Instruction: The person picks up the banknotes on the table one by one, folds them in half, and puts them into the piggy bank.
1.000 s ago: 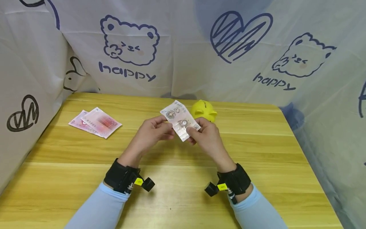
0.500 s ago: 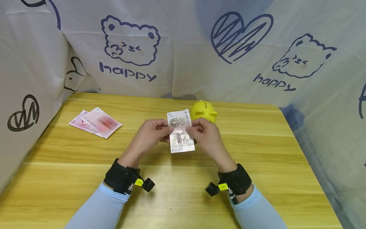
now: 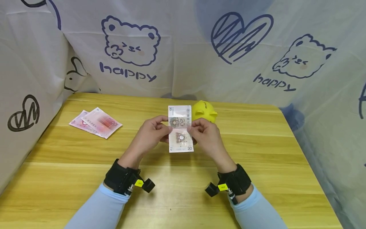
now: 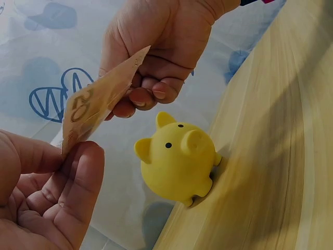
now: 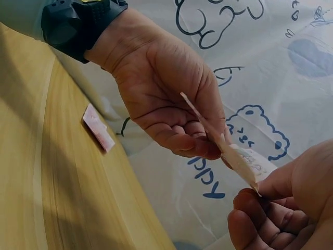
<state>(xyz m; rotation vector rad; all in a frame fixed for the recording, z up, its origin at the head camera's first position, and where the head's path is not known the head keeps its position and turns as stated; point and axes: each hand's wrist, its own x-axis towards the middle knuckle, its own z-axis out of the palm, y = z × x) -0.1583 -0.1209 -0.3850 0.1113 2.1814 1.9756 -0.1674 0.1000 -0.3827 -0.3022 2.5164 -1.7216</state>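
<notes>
A 20 banknote (image 3: 180, 136) with a crease across its middle is held upright between both hands above the table. My left hand (image 3: 152, 132) pinches its left edge between thumb and fingers. On the opposite edge, my right hand (image 3: 207, 135) pinches it the same way, near the crease. Just behind the right hand stands a yellow piggy bank (image 3: 203, 110) with a slot in its top. The left wrist view shows the piggy bank's snout and eyes (image 4: 182, 156) facing the person, below the note.
Two overlapping pinkish-red banknotes (image 3: 101, 122) lie on the wooden table (image 3: 183, 200) at the left. A white cloth (image 3: 186, 47) with bear and heart drawings hangs behind the table and along both sides.
The banknote has turned from a diagonal tilt to upright, lengthwise away from the person. The left hand has taken hold of its left edge, and the note looks flatter now.
</notes>
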